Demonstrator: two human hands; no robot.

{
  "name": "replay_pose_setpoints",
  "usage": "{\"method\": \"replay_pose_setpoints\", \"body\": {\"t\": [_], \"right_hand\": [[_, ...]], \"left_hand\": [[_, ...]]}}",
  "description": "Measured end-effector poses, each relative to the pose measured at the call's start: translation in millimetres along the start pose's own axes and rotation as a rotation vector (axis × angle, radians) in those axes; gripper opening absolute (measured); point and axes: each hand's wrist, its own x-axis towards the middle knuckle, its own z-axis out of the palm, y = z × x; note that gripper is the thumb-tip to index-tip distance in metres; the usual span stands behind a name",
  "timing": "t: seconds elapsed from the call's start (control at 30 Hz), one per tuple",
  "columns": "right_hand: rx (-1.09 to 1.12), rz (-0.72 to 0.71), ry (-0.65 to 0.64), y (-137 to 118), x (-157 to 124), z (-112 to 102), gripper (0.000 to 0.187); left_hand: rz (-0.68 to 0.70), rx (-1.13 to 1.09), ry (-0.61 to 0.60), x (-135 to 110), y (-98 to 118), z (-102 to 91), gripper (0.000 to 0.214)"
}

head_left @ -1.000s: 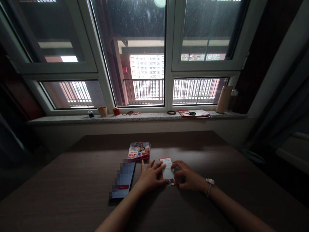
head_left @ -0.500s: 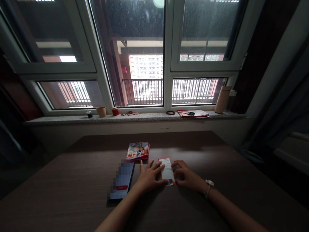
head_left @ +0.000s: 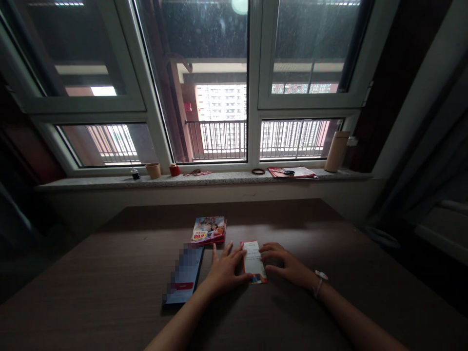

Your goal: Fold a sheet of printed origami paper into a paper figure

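- Since a second ago, the right hand (head_left: 288, 265) is flattening out: its fingers, curled before, are now lying longer along the right edge of the paper slip (head_left: 255, 263), which is staying in the same spot on the table (head_left: 109, 292).
- On the window sill across the middle of the frame, a small cup (head_left: 153, 170) and a red pot (head_left: 174, 169) are standing at the left, close together.
- In the lower middle-left, a phone (head_left: 185, 275) is lying flat on the table with its screen lit.
- Just above the phone's top right corner, a stack of leaflets (head_left: 209, 230) is resting on the table.
- Right of the phone, the left hand (head_left: 224, 270) is lying open, palm down and fingers spread, with its fingertips pressing on the slip's left edge.
- The slip is lying flat at lower centre, between both hands, white with a red border.
- The right hand is open too, gripping nothing, its fingertips touching the slip; a bracelet (head_left: 320, 280) is sitting on its wrist.
- Further right on the sill, red papers (head_left: 292, 172) are lying flat and a tall flask (head_left: 335, 151) is standing upright.
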Motion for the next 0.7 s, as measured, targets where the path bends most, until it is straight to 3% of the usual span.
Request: {"method": "replay_pose_setpoints", "body": {"t": [0.3,0.7], "right_hand": [[-0.278,-0.011,-0.134,3,-2,6,0.038],[-0.298,0.022,-0.145,-2,-1,5,0.048]], "left_hand": [[0.055,-0.018,-0.04,-1,-4,-7.5,0.08],[0.085,-0.023,-0.043,-1,-6,-11.8,0.08]]}}
